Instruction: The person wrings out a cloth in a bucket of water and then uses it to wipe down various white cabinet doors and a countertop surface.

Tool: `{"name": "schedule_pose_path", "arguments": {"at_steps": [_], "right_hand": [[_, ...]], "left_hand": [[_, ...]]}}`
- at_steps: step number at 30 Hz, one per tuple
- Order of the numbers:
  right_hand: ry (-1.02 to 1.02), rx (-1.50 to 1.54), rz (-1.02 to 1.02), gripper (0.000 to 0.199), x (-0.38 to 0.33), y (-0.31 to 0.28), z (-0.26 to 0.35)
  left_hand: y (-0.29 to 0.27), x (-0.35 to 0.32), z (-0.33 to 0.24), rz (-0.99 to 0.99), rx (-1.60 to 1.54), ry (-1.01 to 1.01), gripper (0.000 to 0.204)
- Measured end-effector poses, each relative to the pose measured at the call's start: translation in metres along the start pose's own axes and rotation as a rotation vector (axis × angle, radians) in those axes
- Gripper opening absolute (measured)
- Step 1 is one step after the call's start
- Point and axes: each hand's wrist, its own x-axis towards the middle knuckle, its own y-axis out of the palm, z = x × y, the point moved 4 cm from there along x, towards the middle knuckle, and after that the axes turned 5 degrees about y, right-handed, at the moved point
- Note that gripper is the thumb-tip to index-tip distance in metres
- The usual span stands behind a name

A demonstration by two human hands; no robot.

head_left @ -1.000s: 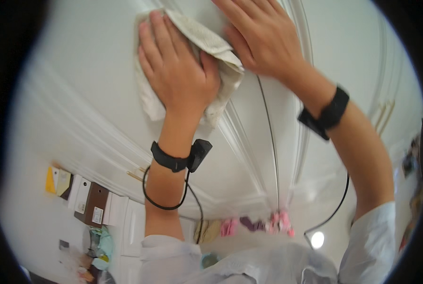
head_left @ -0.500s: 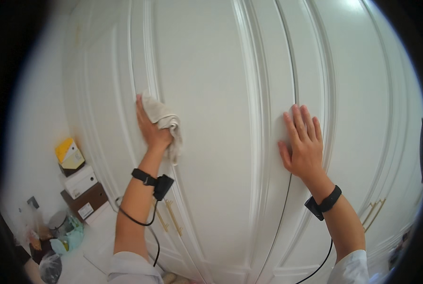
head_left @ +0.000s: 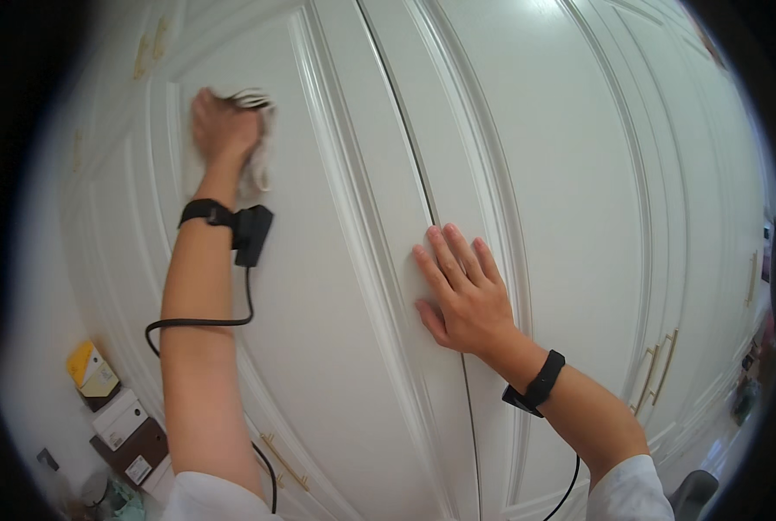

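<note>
My left hand point(head_left: 221, 128) is raised high and presses a pale cloth point(head_left: 257, 161) against the upper panel of a white wardrobe door point(head_left: 336, 330). The cloth bunches under the fingers and hangs a little below the palm. My right hand point(head_left: 459, 291) lies flat with fingers spread on the door's edge, beside the dark gap point(head_left: 396, 130) between two doors. Both wrists carry black bands; a black cable point(head_left: 192, 323) runs down from the left one.
White panelled doors point(head_left: 596, 174) fill the view. Gold bar handles point(head_left: 657, 369) sit at the lower right and another gold handle point(head_left: 282, 460) low in the middle. Stacked boxes, one yellow point(head_left: 92, 369), stand at the lower left.
My left hand has carried the cloth further up the door panel. My right hand has shifted left and lower, still flat on the door. The view now sits closer to the doors.
</note>
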Motion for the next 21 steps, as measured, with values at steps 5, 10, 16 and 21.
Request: {"name": "schedule_pose_path", "arguments": {"at_steps": [5, 10, 16, 21], "right_hand": [[0.003, 0.006, 0.026, 0.060, 0.003, 0.007, 0.005], [-0.001, 0.034, 0.012, 0.060, 0.008, -0.002, -0.002], [0.006, -0.009, 0.003, 0.057, 0.003, 0.001, -0.009], [0.017, 0.105, -0.160, 0.064, 0.027, -0.003, 0.011]], "left_hand": [[0.020, -0.042, -0.101, -0.007, -0.098, 0.525, 0.069], [0.005, -0.126, -0.138, 0.087, -0.416, 0.678, 0.069], [-0.031, -0.212, -0.100, 0.281, -0.422, 0.627, 0.072], [-0.052, -0.238, -0.032, 0.242, -0.158, 0.293, 0.073]]}}
